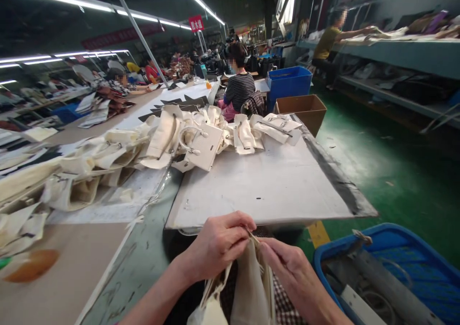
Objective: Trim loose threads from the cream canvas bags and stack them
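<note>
A cream fabric bag (251,286) hangs in my lap below the table's near edge. My left hand (215,246) is closed, pinching the bag's top edge. My right hand (287,267) is closed too, gripping the same top edge from the right, fingertips almost meeting the left hand's. A thin strip or thread shows between the fingers; I cannot make out what it is. A heap of matching cream bags (194,140) lies across the far part of the white work board (266,186).
A blue plastic crate (391,277) with parts stands at my right on the green floor. More cream bags (68,181) pile at the left. A seated person in a striped top (239,87) works ahead, beside a cardboard box (304,109) and a blue bin (287,81).
</note>
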A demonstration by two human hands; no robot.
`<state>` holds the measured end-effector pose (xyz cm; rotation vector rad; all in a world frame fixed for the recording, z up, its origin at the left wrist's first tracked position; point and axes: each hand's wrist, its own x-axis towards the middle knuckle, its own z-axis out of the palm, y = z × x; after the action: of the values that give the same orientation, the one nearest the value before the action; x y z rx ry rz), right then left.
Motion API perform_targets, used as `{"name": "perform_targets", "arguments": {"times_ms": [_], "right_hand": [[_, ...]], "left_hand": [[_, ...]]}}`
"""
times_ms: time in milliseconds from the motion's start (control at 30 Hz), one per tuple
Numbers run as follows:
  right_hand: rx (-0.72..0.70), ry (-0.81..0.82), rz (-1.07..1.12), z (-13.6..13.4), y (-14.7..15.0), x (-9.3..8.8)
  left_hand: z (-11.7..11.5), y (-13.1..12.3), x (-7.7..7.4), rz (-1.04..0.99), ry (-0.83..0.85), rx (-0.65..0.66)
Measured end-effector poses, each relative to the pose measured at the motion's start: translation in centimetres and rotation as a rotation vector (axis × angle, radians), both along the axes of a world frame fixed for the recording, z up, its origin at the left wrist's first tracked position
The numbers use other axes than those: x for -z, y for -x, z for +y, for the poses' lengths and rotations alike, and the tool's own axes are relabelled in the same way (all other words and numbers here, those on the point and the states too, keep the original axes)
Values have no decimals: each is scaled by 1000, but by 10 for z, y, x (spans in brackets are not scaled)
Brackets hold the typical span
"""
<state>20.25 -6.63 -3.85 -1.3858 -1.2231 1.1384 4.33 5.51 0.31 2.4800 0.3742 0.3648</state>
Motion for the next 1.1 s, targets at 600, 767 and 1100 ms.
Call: {"name": "perform_targets", "arguments": {"times_ms": [600,767,1100], "right_hand": [[28,147,317,12,-14,12],[9,75,209,9,-10,4],[-71,12,54,18,-4,0]], "left_hand": [[16,-22,5,83,-20,-10],[18,-22,3,81,-2,-15],[22,-11,6,-46,-48,66]]}}
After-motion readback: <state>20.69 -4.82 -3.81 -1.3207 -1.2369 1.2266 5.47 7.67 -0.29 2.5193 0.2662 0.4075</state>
